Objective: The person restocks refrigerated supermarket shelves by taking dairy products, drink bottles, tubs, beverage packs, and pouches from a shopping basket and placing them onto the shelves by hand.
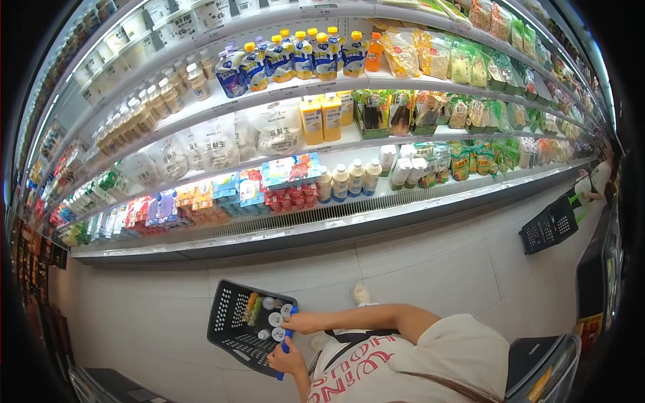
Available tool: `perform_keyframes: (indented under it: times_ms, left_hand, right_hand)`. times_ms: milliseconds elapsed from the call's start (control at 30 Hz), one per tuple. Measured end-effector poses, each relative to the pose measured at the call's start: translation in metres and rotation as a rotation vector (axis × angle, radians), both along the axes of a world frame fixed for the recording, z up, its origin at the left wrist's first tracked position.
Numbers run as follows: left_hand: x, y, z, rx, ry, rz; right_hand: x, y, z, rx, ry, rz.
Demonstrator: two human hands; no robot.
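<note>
A black shopping basket (232, 312) with a blue handle (283, 348) hangs in front of my body, tilted. My left hand (289, 361) is closed around the lower part of the handle. Across its upper part reaches my right hand (304, 323), fingers curled beside the white round-lidded cups (276, 320). Whether those fingers grip a cup or the handle cannot be made out. Besides the cups, the basket holds a small white bottle (263, 334) and a yellow and green pack (253, 307).
A refrigerated shelf (376, 208) spans the view ahead, stocked with yellow-capped pouches (279, 57), bottles and bagged foods. Pale floor tiles (416, 269) lie below it. At the far right, another person (600, 178) carries a black basket (549, 225). Dark fixtures (537, 363) stand behind me.
</note>
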State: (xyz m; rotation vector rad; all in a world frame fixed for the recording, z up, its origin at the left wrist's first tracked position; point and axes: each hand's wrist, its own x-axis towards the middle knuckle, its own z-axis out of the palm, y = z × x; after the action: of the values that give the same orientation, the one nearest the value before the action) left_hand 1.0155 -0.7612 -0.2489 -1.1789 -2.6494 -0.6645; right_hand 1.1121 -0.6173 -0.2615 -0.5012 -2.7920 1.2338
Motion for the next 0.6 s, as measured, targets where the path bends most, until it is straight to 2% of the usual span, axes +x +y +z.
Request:
perform_keyframes:
  times_ms: [167, 267, 333, 367, 433, 600]
  left_hand:
    - [0.028, 0.010, -0.008, 0.021, 0.076, 0.077]
    - [0.034, -0.003, -0.025, -0.041, 0.054, 0.130]
    - [0.043, -0.002, -0.009, 0.049, 0.076, 0.136]
    - [0.048, -0.001, 0.007, -0.019, 0.002, 0.177]
    - [0.046, -0.006, 0.006, -0.080, -0.041, 0.188]
    - [0.043, -0.019, 0.009, -0.076, -0.158, 0.171]
  right_hand:
    - [0.023, 0.021, -0.025, 0.041, 0.033, 0.167]
    - [0.038, 0.021, -0.015, 0.108, 0.000, 0.292]
    - [0.042, 0.023, -0.018, 0.017, 0.112, 0.350]
    - [0.043, 0.019, -0.016, 0.024, 0.094, 0.330]
    - [0.043, 0.016, -0.014, 0.060, 0.029, 0.364]
    - [0.043, 0.009, -0.014, -0.006, 0.051, 0.496]
